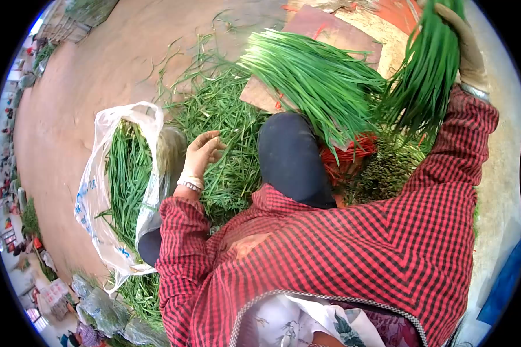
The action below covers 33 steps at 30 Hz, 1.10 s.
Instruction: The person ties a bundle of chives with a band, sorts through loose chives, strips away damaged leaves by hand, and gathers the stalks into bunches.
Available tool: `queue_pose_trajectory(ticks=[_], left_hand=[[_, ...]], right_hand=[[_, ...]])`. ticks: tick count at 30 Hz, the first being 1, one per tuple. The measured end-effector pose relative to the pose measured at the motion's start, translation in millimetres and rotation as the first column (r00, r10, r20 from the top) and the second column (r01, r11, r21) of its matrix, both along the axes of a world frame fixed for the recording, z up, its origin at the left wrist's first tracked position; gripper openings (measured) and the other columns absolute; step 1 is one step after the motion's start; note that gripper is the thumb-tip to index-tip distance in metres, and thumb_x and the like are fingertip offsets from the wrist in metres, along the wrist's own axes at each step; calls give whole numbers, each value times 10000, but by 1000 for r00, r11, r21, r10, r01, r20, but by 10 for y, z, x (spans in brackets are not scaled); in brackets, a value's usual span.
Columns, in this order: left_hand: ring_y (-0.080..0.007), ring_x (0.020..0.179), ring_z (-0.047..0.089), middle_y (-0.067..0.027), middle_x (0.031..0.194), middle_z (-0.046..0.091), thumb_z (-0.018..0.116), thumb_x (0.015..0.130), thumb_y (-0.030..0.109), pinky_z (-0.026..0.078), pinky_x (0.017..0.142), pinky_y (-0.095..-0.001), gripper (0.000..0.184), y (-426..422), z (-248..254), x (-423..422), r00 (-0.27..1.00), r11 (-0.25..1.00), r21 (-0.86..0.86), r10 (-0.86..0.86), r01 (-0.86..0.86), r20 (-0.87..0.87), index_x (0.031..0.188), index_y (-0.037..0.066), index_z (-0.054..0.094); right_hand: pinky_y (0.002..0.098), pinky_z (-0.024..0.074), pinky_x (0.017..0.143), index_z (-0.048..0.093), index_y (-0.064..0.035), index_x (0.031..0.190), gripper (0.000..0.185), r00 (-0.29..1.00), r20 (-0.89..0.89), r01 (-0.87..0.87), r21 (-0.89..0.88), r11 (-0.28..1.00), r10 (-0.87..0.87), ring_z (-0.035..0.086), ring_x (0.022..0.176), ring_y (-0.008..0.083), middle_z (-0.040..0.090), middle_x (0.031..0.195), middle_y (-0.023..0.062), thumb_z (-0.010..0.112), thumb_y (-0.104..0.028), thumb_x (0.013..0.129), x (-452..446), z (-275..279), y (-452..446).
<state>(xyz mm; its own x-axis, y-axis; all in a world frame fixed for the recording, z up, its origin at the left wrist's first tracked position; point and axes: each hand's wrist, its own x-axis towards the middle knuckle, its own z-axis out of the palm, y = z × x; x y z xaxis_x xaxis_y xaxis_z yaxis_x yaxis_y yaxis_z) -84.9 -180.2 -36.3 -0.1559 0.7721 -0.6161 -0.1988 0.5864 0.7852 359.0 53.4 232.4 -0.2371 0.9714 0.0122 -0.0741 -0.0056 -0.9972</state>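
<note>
My right hand (468, 49), in a pale glove, is raised at the upper right and closed around a bunch of green chives (425, 69), whose leaf ends hang down. Beside it a larger pile of chives (315, 78) lies across a flat board (336, 32), pale stem ends towards the upper left. My left hand (202, 155), also gloved, is over the loose trimmings to the left of my knee. Its fingers are loosely bent and apart, with nothing visible in them. Close to its left stands a white plastic bag (92, 191) with chives (127, 179) inside.
Loose green trimmings (231, 133) cover the floor between the bag and the board. Red ties (347, 159) lie in a bundle by my knee (295, 156), near a heap of dark-tipped stems (388, 170). Several filled plastic bags (104, 309) stand at the lower left.
</note>
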Motion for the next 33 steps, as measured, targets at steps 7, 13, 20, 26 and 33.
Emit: queue_pose_trajectory(ticks=[7,13,20,26,33], left_hand=[[-135,839,621,-61,1037,664,607,861,223,498,701,-251,351,1010,71,811,968,966,85,-237,244,-82,1162,43,619],[-307,982,631,-198,1022,663,595,811,246,469,886,-355,383,1413,-48,1228,757,884,166,-263,438,-598,1114,13,617],[-191,852,647,-115,1003,667,586,890,239,499,777,-295,376,1373,-355,1152,842,875,264,-246,406,-480,1141,-41,579],[-203,870,636,-135,969,651,552,929,333,491,740,-305,450,1519,-165,1244,924,903,290,-224,316,-310,1179,-42,547],[-323,849,635,-155,901,659,622,770,286,496,748,-402,307,1389,-54,1148,729,888,99,-300,449,-615,969,53,627]], right_hand=[[286,539,729,494,18,1270,578,566,815,-546,259,797,122,657,884,187,659,1037,134,694,-247,798,-1250,-825,556],[488,237,1107,234,-6,1450,1044,177,978,-493,183,851,-108,269,1378,346,313,1454,238,599,-675,736,-1971,-2485,492],[347,249,1122,273,48,1430,964,503,792,-453,-98,886,345,317,1367,294,340,1458,223,526,-665,834,-1547,-2188,1024],[344,310,1083,345,14,1407,923,541,745,-463,-124,877,391,415,1302,285,464,1365,218,513,-685,830,-1662,-2432,776],[353,385,1006,517,-2,1268,779,807,569,-174,-30,984,160,528,1173,317,605,1186,200,550,-644,826,-1439,-2668,935]])
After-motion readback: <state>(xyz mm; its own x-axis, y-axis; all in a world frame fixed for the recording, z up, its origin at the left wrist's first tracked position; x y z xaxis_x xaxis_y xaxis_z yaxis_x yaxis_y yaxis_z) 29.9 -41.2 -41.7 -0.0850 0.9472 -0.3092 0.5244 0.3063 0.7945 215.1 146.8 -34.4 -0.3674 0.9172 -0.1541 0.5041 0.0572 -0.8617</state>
